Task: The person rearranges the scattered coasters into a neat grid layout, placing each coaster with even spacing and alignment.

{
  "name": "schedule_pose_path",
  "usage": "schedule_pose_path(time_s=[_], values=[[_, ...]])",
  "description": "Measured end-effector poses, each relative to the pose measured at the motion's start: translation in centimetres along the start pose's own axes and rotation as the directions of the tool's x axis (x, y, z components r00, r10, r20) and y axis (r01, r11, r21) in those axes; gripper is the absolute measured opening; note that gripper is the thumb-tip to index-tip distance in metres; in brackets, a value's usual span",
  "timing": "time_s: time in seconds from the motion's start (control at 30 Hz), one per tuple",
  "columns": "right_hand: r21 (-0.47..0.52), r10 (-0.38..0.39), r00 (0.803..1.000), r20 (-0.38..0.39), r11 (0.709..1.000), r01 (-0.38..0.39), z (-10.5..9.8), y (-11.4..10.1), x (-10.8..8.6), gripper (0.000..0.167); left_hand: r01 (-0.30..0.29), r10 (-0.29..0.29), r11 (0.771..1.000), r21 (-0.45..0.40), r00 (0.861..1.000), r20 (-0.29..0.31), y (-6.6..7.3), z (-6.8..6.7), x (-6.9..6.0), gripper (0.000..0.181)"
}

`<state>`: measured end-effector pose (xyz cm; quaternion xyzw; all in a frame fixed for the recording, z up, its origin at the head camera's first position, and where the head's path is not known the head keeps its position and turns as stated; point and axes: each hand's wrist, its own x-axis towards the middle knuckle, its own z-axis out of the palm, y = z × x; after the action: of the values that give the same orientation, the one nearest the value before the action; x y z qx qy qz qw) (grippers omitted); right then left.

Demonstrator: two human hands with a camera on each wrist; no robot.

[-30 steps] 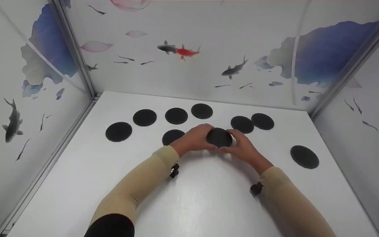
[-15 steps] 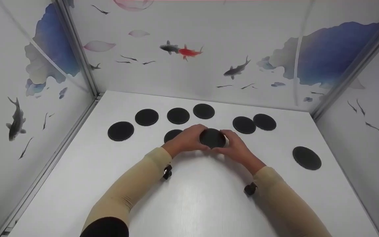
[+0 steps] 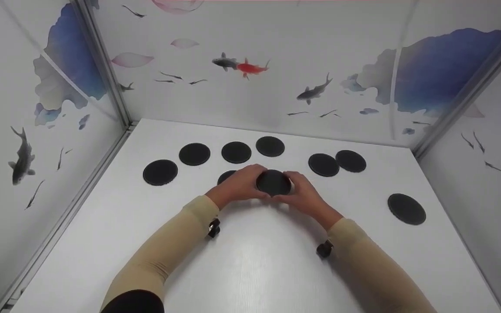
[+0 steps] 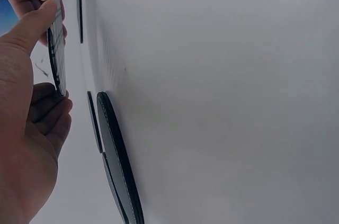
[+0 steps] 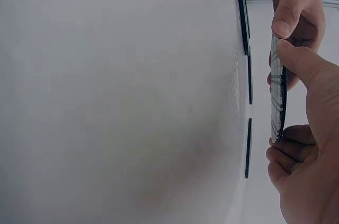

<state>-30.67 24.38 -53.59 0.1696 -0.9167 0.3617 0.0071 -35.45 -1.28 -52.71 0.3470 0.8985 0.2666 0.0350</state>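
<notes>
Both hands hold a round black coaster (image 3: 273, 183) above the white table, in the middle of the head view. My left hand (image 3: 239, 184) grips its left edge and my right hand (image 3: 305, 195) its right edge, thumbs close together at the near side. From the right wrist, the coaster (image 5: 277, 86) appears edge-on, its underside pale with dark lines. The left wrist view also shows the coaster (image 4: 57, 49) edge-on, raised off the table. Another black coaster (image 3: 225, 177) lies partly hidden behind the left hand.
Several more black coasters lie flat on the white table (image 3: 250, 269): three along the back, one coaster (image 3: 160, 172) at left, two touching coasters (image 3: 323, 164) at back right, and one coaster (image 3: 406, 209) at far right. Panels with painted fish (image 3: 252, 68) enclose the sides and back.
Both hands have shifted left with the held coaster, covering more of the coaster behind the left hand. The view has turned slightly; the other coasters stay put on the table.
</notes>
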Motion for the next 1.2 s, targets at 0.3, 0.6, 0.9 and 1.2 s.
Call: schedule_pose_path(time_s=[0.3, 0.6, 0.9, 1.2], values=[[0.009, 0.020, 1.000, 0.019, 1.000, -0.020, 0.5, -0.4, 0.3, 0.089, 0.019, -0.019, 0.999, -0.026, 1.000, 0.008, -0.3, -0.3, -0.6, 0.075], [-0.023, 0.003, 0.999, 0.035, 1.000, -0.003, 0.6, -0.8, 0.6, 0.088, 0.026, -0.026, 0.999, -0.028, 0.999, 0.023, -0.5, -0.8, -1.0, 0.076], [-0.045, -0.005, 0.998, 0.060, 0.999, 0.007, 0.7, -1.1, 1.2, 0.084, 0.054, -0.053, 0.998, -0.018, 0.998, 0.031, -0.6, -0.5, -1.0, 0.076], [-0.044, 0.013, 0.997, 0.082, 0.999, -0.010, 0.9, -0.8, 1.5, 0.080, 0.069, -0.068, 0.998, -0.010, 0.997, 0.041, -0.8, 0.0, -0.9, 0.077]])
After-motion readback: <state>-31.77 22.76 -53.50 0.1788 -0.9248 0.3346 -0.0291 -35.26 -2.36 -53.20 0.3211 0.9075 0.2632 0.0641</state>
